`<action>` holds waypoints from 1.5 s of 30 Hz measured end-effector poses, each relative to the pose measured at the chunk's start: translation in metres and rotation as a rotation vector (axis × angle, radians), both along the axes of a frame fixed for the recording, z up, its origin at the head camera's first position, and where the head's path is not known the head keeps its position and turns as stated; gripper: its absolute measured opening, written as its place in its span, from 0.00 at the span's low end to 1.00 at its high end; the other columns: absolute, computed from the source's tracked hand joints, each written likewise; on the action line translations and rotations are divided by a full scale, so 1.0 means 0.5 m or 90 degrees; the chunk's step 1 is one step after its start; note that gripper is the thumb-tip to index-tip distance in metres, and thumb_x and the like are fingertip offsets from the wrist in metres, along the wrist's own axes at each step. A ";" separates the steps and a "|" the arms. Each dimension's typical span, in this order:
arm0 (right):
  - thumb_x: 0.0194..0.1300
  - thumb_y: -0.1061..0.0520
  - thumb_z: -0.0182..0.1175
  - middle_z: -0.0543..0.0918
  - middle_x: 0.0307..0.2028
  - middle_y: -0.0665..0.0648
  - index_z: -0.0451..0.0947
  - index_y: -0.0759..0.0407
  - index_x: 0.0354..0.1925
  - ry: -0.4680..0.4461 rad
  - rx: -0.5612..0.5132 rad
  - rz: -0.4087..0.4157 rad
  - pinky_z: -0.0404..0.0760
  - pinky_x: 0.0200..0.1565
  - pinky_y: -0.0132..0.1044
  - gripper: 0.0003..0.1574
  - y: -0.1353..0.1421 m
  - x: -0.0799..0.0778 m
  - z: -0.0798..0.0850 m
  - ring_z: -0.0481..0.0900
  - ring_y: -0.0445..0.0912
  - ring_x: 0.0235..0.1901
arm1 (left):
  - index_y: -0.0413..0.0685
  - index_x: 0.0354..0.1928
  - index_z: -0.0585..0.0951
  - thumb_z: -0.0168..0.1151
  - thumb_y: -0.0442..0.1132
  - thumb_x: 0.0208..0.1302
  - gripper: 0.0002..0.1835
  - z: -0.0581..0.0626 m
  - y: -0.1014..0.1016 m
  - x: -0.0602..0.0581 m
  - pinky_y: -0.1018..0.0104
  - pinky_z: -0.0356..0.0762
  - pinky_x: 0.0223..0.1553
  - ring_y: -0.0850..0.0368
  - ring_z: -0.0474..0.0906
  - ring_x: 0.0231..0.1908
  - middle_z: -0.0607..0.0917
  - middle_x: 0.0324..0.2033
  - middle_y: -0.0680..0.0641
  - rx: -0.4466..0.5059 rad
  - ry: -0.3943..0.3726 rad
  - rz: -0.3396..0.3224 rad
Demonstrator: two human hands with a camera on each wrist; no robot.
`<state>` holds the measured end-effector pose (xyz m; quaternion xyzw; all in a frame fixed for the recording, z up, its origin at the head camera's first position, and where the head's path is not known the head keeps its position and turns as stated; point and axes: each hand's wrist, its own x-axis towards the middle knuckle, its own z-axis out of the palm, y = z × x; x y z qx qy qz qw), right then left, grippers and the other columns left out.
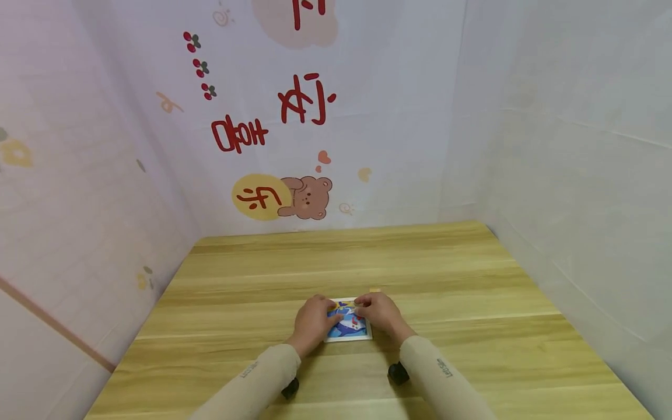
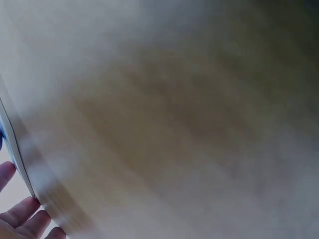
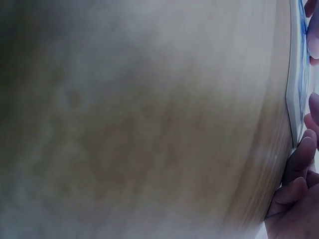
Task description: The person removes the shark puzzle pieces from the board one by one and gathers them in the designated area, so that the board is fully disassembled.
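On the tabletop lies a small framed picture (image 1: 346, 329) with a white border and blue, yellow and red colours. My left hand (image 1: 312, 321) grips its left side, the thumb over the picture and the fingers along the outer edge. At the upper right corner my right hand (image 1: 380, 312) holds the frame, thumb and forefinger bent close together over the picture. Whether a small piece lies between those two fingertips cannot be told. In the right wrist view, curled fingers (image 3: 300, 159) touch the frame's corner. The left wrist view shows the frame's edge (image 2: 17, 149) beside the left fingertips.
A small yellowish block (image 1: 375, 290) lies just beyond the right hand. Wood-patterned tabletop (image 1: 236, 274) surrounds the frame. White printed cloth (image 1: 388, 116) stands behind the table and along both sides. Black objects (image 1: 398, 373) show under the forearms.
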<state>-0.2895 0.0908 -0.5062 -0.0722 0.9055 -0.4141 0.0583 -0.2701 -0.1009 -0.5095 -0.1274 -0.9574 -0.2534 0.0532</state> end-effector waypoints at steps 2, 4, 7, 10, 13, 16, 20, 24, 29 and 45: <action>0.62 0.58 0.68 0.83 0.36 0.51 0.88 0.57 0.44 0.009 0.008 0.006 0.76 0.43 0.45 0.11 -0.004 0.002 0.002 0.76 0.45 0.36 | 0.42 0.44 0.88 0.72 0.47 0.60 0.17 0.000 -0.003 0.000 0.45 0.75 0.52 0.41 0.78 0.51 0.84 0.46 0.40 0.002 0.006 0.000; 0.62 0.59 0.68 0.84 0.37 0.51 0.88 0.57 0.43 0.010 0.014 0.008 0.76 0.44 0.45 0.10 -0.008 0.004 0.005 0.76 0.44 0.36 | 0.42 0.44 0.88 0.72 0.46 0.60 0.16 0.001 -0.005 0.001 0.45 0.74 0.54 0.40 0.78 0.52 0.84 0.47 0.39 0.008 0.003 0.003; 0.62 0.59 0.68 0.85 0.39 0.52 0.88 0.57 0.42 0.003 0.018 0.003 0.77 0.46 0.46 0.09 -0.011 0.007 0.008 0.77 0.45 0.37 | 0.41 0.44 0.88 0.72 0.45 0.60 0.16 0.001 -0.006 0.000 0.45 0.74 0.55 0.39 0.78 0.53 0.84 0.47 0.38 0.013 -0.001 0.001; 0.62 0.60 0.68 0.85 0.41 0.52 0.88 0.56 0.42 -0.009 0.012 -0.006 0.77 0.48 0.48 0.09 -0.014 0.006 0.011 0.77 0.45 0.39 | 0.42 0.45 0.88 0.71 0.45 0.61 0.15 -0.001 -0.006 -0.001 0.45 0.73 0.56 0.39 0.78 0.53 0.84 0.48 0.38 0.013 -0.002 0.005; 0.62 0.61 0.67 0.85 0.40 0.52 0.88 0.58 0.42 -0.036 -0.011 -0.011 0.76 0.47 0.46 0.09 -0.015 0.004 0.014 0.77 0.45 0.38 | 0.42 0.45 0.89 0.71 0.45 0.61 0.15 -0.001 -0.005 -0.003 0.46 0.73 0.57 0.40 0.77 0.54 0.84 0.48 0.38 0.010 0.000 0.004; 0.61 0.62 0.66 0.85 0.38 0.53 0.87 0.61 0.42 -0.053 -0.034 -0.009 0.76 0.45 0.43 0.09 -0.016 0.003 0.015 0.76 0.45 0.37 | 0.42 0.45 0.89 0.70 0.45 0.62 0.15 -0.003 -0.005 -0.003 0.46 0.72 0.57 0.39 0.77 0.54 0.84 0.48 0.38 0.009 -0.005 -0.001; 0.61 0.64 0.66 0.86 0.39 0.55 0.87 0.63 0.42 -0.064 -0.070 -0.015 0.78 0.46 0.44 0.10 -0.016 0.002 0.016 0.78 0.45 0.38 | 0.42 0.45 0.89 0.70 0.45 0.62 0.15 -0.006 -0.008 -0.003 0.45 0.72 0.57 0.39 0.77 0.55 0.85 0.48 0.39 0.007 -0.007 -0.010; 0.62 0.64 0.65 0.85 0.41 0.56 0.86 0.63 0.42 -0.074 -0.096 -0.030 0.77 0.50 0.47 0.08 -0.017 -0.002 0.016 0.79 0.47 0.41 | 0.43 0.44 0.89 0.70 0.45 0.62 0.14 -0.008 -0.009 -0.005 0.46 0.73 0.57 0.40 0.78 0.54 0.85 0.47 0.40 0.006 0.002 -0.018; 0.63 0.63 0.65 0.85 0.39 0.54 0.86 0.61 0.40 -0.067 -0.090 -0.048 0.78 0.50 0.47 0.06 -0.024 -0.009 0.015 0.78 0.46 0.39 | 0.43 0.44 0.89 0.71 0.44 0.61 0.14 -0.007 -0.009 -0.008 0.45 0.73 0.56 0.39 0.77 0.54 0.85 0.47 0.39 0.026 -0.004 -0.011; 0.58 0.64 0.69 0.84 0.30 0.52 0.85 0.63 0.36 -0.027 -0.137 -0.081 0.78 0.35 0.37 0.06 -0.032 -0.013 0.012 0.77 0.43 0.28 | 0.43 0.44 0.89 0.72 0.44 0.60 0.15 0.011 0.003 -0.007 0.47 0.74 0.54 0.41 0.78 0.51 0.85 0.44 0.42 0.020 -0.015 -0.006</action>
